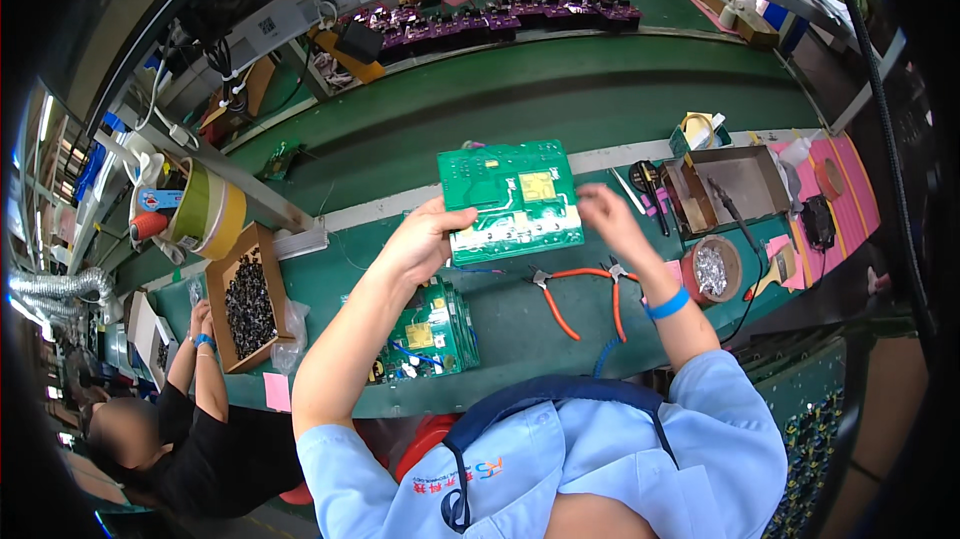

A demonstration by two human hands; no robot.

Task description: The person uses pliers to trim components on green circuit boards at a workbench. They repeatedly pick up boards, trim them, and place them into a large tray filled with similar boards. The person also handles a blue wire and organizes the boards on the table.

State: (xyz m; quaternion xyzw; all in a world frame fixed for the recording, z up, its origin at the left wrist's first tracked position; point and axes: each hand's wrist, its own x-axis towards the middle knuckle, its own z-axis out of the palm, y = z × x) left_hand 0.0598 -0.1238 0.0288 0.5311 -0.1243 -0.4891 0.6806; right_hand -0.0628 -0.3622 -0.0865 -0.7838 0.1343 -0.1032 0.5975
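My left hand (pixel 425 239) grips a green circuit board (pixel 490 201) by its left edge, thumb on the face turned up to me. A yellowish rectangle and a row of pale pads mark that face. Beside the board's right edge is my right hand (pixel 612 221), its fingers curled and slightly blurred; whether they touch the board or hold anything, I cannot tell. Below the held board lies a stack of similar green boards (pixel 455 334), partly covered by my left forearm. Two orange-handled hand tools, cutters (pixel 555 307) and pliers (pixel 617 304), rest on the green bench to the right.
A cardboard box of small black parts (pixel 252 304) stands left, near another person's hands (pixel 202 324). At right are an open brown box (pixel 738 194), a round tub of silvery bits (pixel 712 269) and pink foam (pixel 845 189). Purple boards (pixel 500 14) line the far shelf.
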